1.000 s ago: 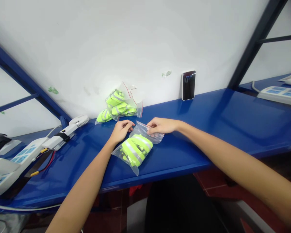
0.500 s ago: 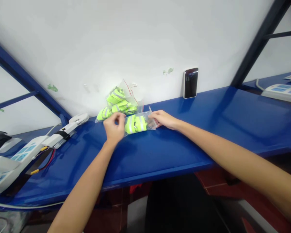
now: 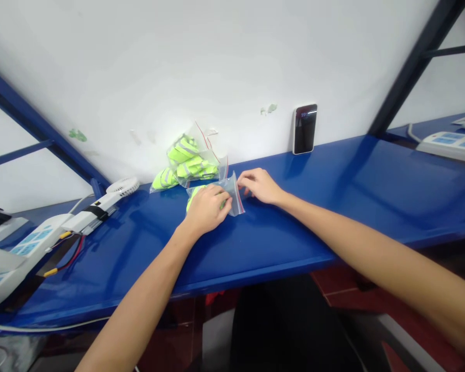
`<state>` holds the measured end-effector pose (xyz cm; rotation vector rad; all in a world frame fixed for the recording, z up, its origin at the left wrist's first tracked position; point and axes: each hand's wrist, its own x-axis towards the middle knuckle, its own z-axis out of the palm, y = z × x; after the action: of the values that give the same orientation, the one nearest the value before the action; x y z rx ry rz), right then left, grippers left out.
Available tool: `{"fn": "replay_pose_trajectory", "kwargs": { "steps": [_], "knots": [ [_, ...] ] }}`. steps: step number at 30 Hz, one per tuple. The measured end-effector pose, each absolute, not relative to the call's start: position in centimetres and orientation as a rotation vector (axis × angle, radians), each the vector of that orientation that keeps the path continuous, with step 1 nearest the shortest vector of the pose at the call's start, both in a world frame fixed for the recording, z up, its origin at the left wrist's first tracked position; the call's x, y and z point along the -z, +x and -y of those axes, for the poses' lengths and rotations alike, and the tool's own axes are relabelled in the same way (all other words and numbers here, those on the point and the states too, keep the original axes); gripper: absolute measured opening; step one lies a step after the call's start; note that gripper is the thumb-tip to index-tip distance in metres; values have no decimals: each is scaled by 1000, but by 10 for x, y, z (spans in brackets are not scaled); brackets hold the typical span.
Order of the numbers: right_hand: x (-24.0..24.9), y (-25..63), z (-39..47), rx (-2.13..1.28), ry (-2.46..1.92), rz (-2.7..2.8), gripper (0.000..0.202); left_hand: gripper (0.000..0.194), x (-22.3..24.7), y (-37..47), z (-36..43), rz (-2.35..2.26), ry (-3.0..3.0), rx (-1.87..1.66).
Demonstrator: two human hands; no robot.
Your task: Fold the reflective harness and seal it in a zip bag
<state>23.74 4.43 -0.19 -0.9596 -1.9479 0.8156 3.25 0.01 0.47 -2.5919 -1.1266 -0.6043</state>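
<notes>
A clear zip-lock bag (image 3: 233, 192) with a red seal line lies on the blue table, holding a rolled neon-yellow strap with grey reflective bands (image 3: 192, 197). My left hand (image 3: 208, 208) covers most of it from above, its fingers curled over the bag and hiding much of the strap. Just right of the sealed end is my right hand (image 3: 259, 185), fingers loosely bent and a little apart; whether a fingertip touches the bag's edge cannot be made out. Behind, against the wall, more bagged neon-yellow straps (image 3: 191, 161) are piled up.
On the blue table (image 3: 294, 222), a white device with a dark screen (image 3: 305, 129) leans on the wall. A small white fan (image 3: 122, 187), a power strip (image 3: 31, 245) and loose wires (image 3: 75, 253) are at left. Another power strip (image 3: 453, 144) is at far right.
My left hand has moved right, from the bag's left end onto its top. My right hand has let go of the bag's zip end, which now shows flat.
</notes>
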Motion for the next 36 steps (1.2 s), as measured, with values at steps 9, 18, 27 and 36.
{"fn": "replay_pose_trajectory", "kwargs": {
  "steps": [9, 18, 27, 36],
  "knots": [
    [5, 239, -46, -1003, -848, 2090, 33, 24, -5, 20, 1, 1033, -2774, 1000],
    [6, 233, -41, -852, -882, 2080, 28, 19, 2, 21, 2, 1053, -2625, 1004],
    [8, 227, -38, -831, -744, 2115, 18, 34, -2, 34, 1, 1326, -2535, 925],
    [7, 229, -40, -1002, -705, 2117, 24, 22, -1, 29, 0, 1374, -2604, 847]
  ]
}}
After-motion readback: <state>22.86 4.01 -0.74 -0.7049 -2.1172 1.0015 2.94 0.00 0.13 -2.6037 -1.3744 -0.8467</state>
